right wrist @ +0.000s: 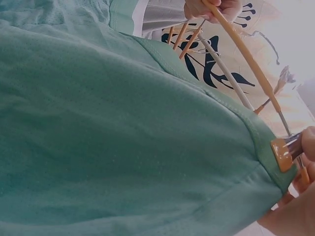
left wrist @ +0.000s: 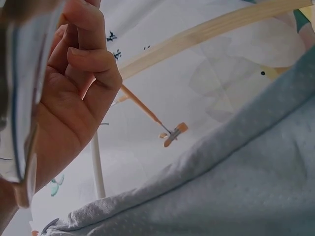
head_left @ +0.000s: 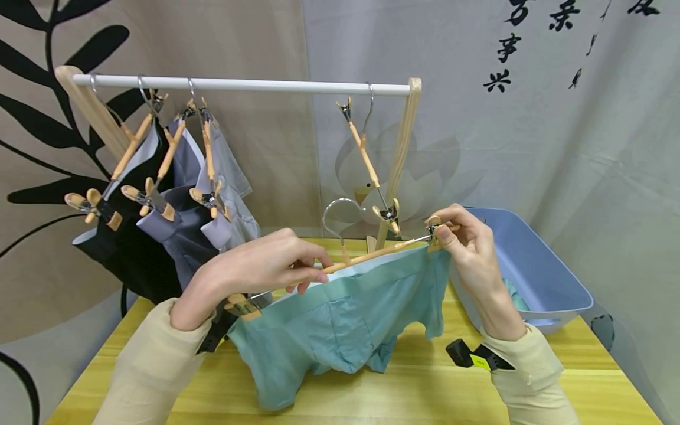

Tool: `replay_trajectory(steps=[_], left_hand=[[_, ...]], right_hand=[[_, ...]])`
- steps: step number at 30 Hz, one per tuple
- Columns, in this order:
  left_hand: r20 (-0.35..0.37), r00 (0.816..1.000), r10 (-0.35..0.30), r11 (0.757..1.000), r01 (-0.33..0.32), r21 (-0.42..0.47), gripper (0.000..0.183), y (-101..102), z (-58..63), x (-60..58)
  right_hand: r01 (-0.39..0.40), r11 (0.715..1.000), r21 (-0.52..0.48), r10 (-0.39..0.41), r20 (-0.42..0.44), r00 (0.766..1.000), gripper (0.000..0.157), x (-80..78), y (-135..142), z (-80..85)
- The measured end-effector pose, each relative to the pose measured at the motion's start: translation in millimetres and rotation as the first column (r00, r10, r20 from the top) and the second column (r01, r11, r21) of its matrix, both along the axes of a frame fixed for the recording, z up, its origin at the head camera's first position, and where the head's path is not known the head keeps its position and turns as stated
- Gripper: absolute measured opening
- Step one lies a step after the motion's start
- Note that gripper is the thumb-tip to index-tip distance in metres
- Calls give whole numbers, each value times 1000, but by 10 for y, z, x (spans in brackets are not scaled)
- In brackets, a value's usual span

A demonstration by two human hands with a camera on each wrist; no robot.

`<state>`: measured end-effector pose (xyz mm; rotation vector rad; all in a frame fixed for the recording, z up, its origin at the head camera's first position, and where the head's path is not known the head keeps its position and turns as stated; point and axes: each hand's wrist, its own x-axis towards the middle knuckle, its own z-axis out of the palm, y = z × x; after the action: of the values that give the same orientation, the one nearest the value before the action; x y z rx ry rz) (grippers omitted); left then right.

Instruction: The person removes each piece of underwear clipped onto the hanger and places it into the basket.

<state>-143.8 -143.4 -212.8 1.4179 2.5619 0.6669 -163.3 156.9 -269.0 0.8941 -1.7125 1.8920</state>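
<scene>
Head view: one pair of teal shorts (head_left: 345,313) is hung out lengthwise below one wooden hanger (head_left: 374,255), above the table (head_left: 425,389). The hanger's bar is pinched between thumb and fingers of the left hand (head_left: 271,260), left of the hook, with the waistband just below the grip. At the bar's right end, a clip (head_left: 434,241) is pinched by the right hand (head_left: 473,251), and the waistband's right corner is placed directly under those fingers. Two clips are counted on this hanger; the second clip (head_left: 244,307) is seen at the waistband's left end, but whether cloth is gripped by it cannot be told. Four more hangers are hung on one rack (head_left: 239,85): three at the left with three garments (head_left: 143,248), one at the right. One blue basket (head_left: 531,260), with some teal cloth (head_left: 515,295) inside, is placed beyond the right wrist.

Left wrist view: the left hand is shown with bent fingers; what is pinched cannot be told here. The waistband is seen slanting across the lower right.

Right wrist view: the clip is set over the waistband's corner and touched by the right thumb; the bar's far part is held in the left hand.
</scene>
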Motion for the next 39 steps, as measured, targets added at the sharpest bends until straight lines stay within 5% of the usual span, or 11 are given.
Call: replay_trajectory(steps=[13,18,21,24,27,31,35,37,39], left_hand=[[-5,1000,4,1000,-4,-2,15,1,5,-7],[4,1000,19,1000,-19,-17,15,18,-6,-15],[16,1000,26,999,-26,-26,15,28,-16,-21],[22,999,33,999,-32,-34,15,35,-26,-26],[23,999,39,998,-38,-40,15,38,-32,-26],[20,999,41,998,-40,-45,14,51,-40,-24],[9,999,32,998,-31,-51,13,82,-42,-21],[5,1000,28,998,-27,-57,14,103,-38,-20],[7,1000,25,998,-25,-63,14,122,-32,-19]], right_hand=[[42,999,12,-41,-11,999,10,-3,-4,10],[65,994,90,-68,29,997,10,-1,16,1],[132,973,191,-142,41,989,14,4,18,-19],[284,910,303,-274,-76,959,16,0,8,-43],[493,801,339,-404,-302,864,25,-12,-28,-71],[732,619,284,-503,-573,647,37,3,-110,-110],[858,454,239,-453,-768,454,36,63,-228,-150],[880,412,236,-388,-829,403,34,99,-293,-172],[884,401,242,-318,-868,382,33,125,-355,-192]])
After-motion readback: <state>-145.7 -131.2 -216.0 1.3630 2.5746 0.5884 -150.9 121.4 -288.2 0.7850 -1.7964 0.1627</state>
